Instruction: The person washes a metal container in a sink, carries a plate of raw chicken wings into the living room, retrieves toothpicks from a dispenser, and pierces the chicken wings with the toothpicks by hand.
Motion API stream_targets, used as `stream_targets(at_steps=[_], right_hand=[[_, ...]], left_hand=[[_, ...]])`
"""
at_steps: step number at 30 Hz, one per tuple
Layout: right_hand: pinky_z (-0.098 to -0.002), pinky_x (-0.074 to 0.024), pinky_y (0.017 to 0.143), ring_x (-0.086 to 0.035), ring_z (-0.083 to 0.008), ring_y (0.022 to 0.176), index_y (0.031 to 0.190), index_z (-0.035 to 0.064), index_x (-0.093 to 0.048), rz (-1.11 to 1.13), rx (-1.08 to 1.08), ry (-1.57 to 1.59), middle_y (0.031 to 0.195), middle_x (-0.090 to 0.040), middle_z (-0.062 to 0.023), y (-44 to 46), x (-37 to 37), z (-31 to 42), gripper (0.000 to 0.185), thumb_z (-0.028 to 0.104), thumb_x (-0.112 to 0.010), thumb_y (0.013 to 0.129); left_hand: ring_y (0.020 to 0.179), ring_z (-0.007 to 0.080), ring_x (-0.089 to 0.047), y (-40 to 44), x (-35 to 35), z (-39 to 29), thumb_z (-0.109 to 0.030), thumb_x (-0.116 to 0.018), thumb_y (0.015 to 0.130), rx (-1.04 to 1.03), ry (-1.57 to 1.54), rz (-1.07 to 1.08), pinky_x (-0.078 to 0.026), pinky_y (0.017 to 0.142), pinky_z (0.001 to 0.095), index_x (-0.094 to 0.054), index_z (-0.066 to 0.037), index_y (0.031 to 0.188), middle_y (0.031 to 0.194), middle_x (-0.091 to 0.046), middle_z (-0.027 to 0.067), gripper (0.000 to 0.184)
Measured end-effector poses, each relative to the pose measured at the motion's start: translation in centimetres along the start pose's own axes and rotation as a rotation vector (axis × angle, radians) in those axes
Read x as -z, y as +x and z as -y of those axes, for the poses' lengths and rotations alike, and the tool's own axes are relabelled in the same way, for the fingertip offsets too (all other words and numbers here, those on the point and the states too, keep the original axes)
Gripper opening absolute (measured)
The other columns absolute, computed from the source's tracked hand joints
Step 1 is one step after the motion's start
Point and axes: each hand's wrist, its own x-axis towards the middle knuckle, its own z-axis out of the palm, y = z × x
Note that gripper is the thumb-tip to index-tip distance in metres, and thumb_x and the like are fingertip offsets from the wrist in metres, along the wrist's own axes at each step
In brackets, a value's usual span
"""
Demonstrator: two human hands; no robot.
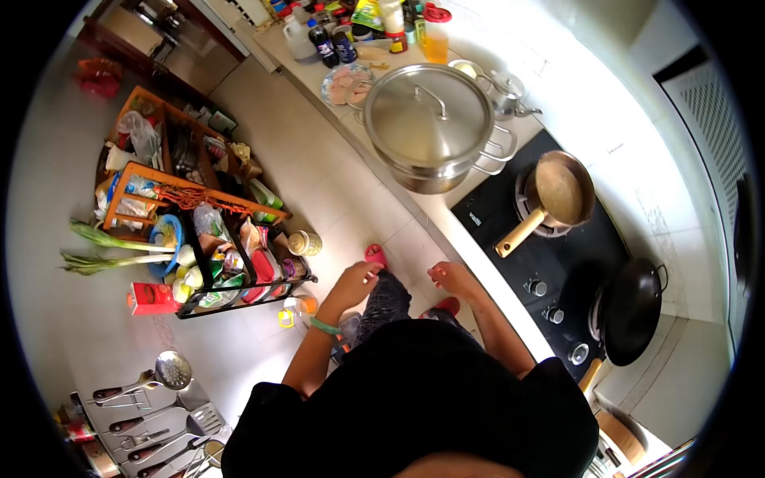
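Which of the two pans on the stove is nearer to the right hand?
The brown pan: its pale handle points toward the right hand, while the black wok sits farther away.

Along the right a table (478,263) is occupied by a stove (586,263), on which a saucepan (558,187) is set over the far burner and a wok (637,311) over the near one; beyond the stove a pot (434,131) is placed, flanked by a plate (327,76) on its left and a kettle (504,94) on its right, with bottles (325,44) ranged behind. At left, a shelf (203,187) is stood on the floor (343,191) (utensils (159,422) are arranged nearer). Between shelf and table, the left hand (358,283) and right hand (453,279) are held above the floor, the right one nearer the table.
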Motion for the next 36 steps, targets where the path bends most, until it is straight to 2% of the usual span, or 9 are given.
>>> stream_targets(at_steps=[3,7,9,14,17,20,22,27,36], right_hand=[[-0.0299,-0.0480,0.063,-0.062,-0.0186,0.064,0.091,-0.0039,-0.060,0.005,-0.047,0.057,0.076,-0.065,-0.0114,-0.4,2.0,6.9,0.027,0.022,-0.055,0.086],[-0.0270,-0.0429,0.049,-0.054,-0.0135,0.055,0.093,-0.0003,-0.058,-0.803,0.170,-0.204,0.066,-0.059,-0.0074,1.0,7.9,10.6,0.033,0.032,-0.052,0.090],[-0.0353,-0.0471,0.066,-0.060,-0.0275,0.071,0.094,-0.0023,-0.055,-1.214,-0.059,-0.150,0.077,-0.061,-0.0151,1.5,11.2,14.2,0.040,0.038,-0.052,0.089],[-0.0374,-0.0414,0.083,-0.054,-0.0350,0.099,0.113,-0.0119,-0.045,-1.258,-0.035,-0.167,0.100,-0.056,-0.0275,5.5,15.0,10.7,0.073,0.057,-0.040,0.088],[-0.0339,-0.0425,0.076,-0.055,-0.0271,0.085,0.115,-0.0057,-0.047,-1.079,-0.154,0.142,0.091,-0.056,-0.0152,8.7,17.5,5.7,0.076,0.064,-0.037,0.086],[-0.0297,-0.0416,0.065,-0.054,-0.0200,0.078,0.127,-0.0018,-0.037,-1.116,-0.243,0.312,0.095,-0.055,-0.0164,8.1,15.9,9.7,0.075,0.062,-0.035,0.088],[-0.0381,-0.0477,0.071,-0.056,-0.0228,0.080,0.129,0.0004,-0.034,-1.130,-0.082,0.574,0.098,-0.054,-0.0185,8.8,16.3,7.3,0.073,0.060,-0.037,0.087],[-0.0257,-0.0503,0.047,-0.057,-0.0150,0.057,0.115,0.0040,-0.042,-1.058,-0.066,0.590,0.074,-0.058,-0.0094,8.5,17.0,7.9,0.042,0.037,-0.049,0.091],[-0.0273,-0.0517,0.055,-0.060,-0.0202,0.079,0.125,0.0051,-0.040,-1.050,-0.118,0.605,0.097,-0.056,-0.0103,10.1,17.9,10.2,0.043,0.033,-0.044,0.092]], left_hand=[[0.080,0.0190,-0.060,3.4,2.5,2.4,-0.006,-0.058,0.081,-0.074,-0.086,-0.120,-0.050,0.071,0.0298,-0.056,-0.005,0.112,0.098,-0.060,0.0102,0.031],[0.082,0.0178,-0.059,12.3,8.2,3.4,-0.023,-0.054,0.088,0.060,-0.687,-0.143,-0.048,0.070,0.0280,-0.046,-0.007,0.125,0.099,-0.059,0.0073,0.041],[0.092,0.0190,-0.056,18.6,11.7,2.6,-0.041,-0.053,0.088,0.006,-0.774,-0.266,-0.047,0.074,0.0294,-0.030,-0.004,0.135,0.110,-0.055,0.0111,0.064],[0.127,0.0276,-0.031,26.8,14.4,1.4,-0.058,-0.060,0.075,0.096,-0.896,-0.239,-0.027,0.102,0.0391,-0.013,-0.001,0.140,0.135,-0.034,0.0218,0.099],[0.133,0.0265,-0.022,29.8,15.7,0.2,-0.067,-0.055,0.072,0.070,-0.828,-0.071,-0.026,0.099,0.0489,-0.005,-0.007,0.142,0.143,-0.025,0.0141,0.105],[0.130,0.0263,-0.029,32.4,13.4,1.2,-0.048,-0.054,0.082,0.121,-0.748,-0.135,-0.030,0.099,0.0373,-0.012,-0.006,0.141,0.140,-0.030,0.0171,0.084],[0.121,0.0267,-0.040,33.1,13.3,0.7,-0.030,-0.048,0.089,0.107,-0.645,-0.240,-0.034,0.096,0.0293,-0.025,-0.005,0.137,0.130,-0.042,0.0194,0.059],[0.101,0.0374,-0.053,35.3,14.3,0.2,-0.030,-0.044,0.087,0.029,-0.610,-0.270,-0.040,0.087,0.0391,-0.028,-0.001,0.133,0.110,-0.053,0.0274,0.056],[0.078,0.0289,-0.054,41.6,14.9,-1.9,-0.023,-0.043,0.085,-0.047,-0.613,-0.193,-0.042,0.072,0.0381,-0.038,-0.006,0.126,0.087,-0.057,0.0178,0.045]])
